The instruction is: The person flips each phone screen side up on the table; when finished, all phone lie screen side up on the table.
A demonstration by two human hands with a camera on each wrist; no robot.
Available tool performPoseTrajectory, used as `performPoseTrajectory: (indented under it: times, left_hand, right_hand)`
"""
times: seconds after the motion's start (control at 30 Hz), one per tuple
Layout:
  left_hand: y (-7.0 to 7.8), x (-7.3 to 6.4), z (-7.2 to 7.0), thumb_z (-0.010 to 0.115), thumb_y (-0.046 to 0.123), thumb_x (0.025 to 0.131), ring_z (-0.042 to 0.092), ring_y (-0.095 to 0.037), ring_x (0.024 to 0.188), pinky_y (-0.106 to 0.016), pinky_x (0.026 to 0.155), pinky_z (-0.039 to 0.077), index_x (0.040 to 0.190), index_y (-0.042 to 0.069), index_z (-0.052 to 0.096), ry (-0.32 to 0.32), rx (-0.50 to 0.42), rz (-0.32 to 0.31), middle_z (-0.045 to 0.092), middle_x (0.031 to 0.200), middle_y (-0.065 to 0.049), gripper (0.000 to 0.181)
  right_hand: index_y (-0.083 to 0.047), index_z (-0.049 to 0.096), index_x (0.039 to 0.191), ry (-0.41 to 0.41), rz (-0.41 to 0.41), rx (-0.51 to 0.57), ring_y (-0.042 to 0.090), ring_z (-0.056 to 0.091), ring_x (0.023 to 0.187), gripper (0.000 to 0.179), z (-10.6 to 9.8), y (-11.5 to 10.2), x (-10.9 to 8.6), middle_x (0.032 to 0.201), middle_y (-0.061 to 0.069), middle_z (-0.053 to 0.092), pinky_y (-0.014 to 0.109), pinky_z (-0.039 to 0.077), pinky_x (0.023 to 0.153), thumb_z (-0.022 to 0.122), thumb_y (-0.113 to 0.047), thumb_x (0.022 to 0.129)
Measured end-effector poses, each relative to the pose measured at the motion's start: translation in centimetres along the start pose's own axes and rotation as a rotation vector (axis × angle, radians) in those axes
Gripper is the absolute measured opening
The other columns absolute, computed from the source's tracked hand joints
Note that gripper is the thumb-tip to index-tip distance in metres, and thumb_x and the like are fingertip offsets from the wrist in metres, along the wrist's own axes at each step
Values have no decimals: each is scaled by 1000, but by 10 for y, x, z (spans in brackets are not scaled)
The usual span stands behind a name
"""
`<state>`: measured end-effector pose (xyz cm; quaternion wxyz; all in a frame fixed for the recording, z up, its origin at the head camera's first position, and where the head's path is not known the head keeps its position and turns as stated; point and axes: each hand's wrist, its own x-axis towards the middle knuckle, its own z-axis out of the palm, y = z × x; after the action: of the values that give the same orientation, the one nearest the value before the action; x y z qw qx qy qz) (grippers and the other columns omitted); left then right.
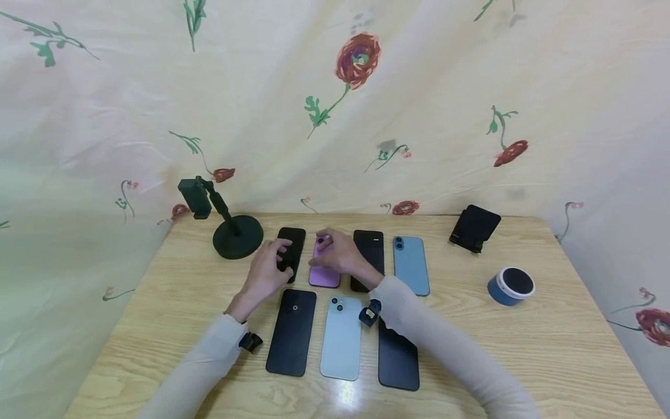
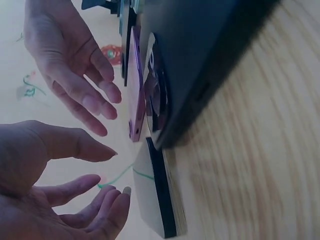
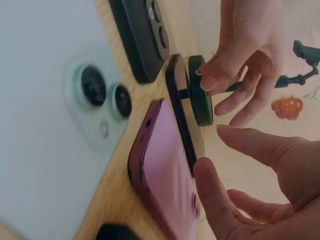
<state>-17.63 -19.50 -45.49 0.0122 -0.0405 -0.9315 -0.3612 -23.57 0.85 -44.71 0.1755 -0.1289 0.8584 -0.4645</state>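
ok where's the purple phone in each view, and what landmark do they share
Head: purple phone just below centre, partly hidden by the right hand.
Left wrist: above and left of centre, nearly edge-on.
Right wrist: lower middle.
Shared landmark: the left hand.

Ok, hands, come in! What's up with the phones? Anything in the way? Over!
Left hand over back-left black phone, holding nothing. Right hand over purple phone, also empty. Right sleeve partly hides front-right dark phone.
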Motion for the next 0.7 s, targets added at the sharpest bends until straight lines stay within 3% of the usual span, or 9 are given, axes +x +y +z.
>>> performPoseTrajectory:
  times: [0.33, 0.7]
  left_hand:
    - [18, -3, 13, 78, 11, 91, 62, -37, 113, -51, 95, 54, 148, 2, 52, -77, 12, 52, 57, 134, -23, 63]
    - [37, -4, 28, 78, 28, 94, 57, -34, 115, -51, 95, 51, 153, 5, 48, -159, 83, 19, 50, 146, -25, 70]
  right_hand:
    - [-7, 57, 145, 30, 41, -68, 28, 71, 103, 68, -13, 10, 0, 122, 13, 71, 32, 60, 78, 87, -17, 84]
    - [-8, 57, 144, 56, 49, -91, 31, 69, 110, 67, -25, 19, 3, 129, 15, 71, 34, 61, 82, 86, -20, 86]
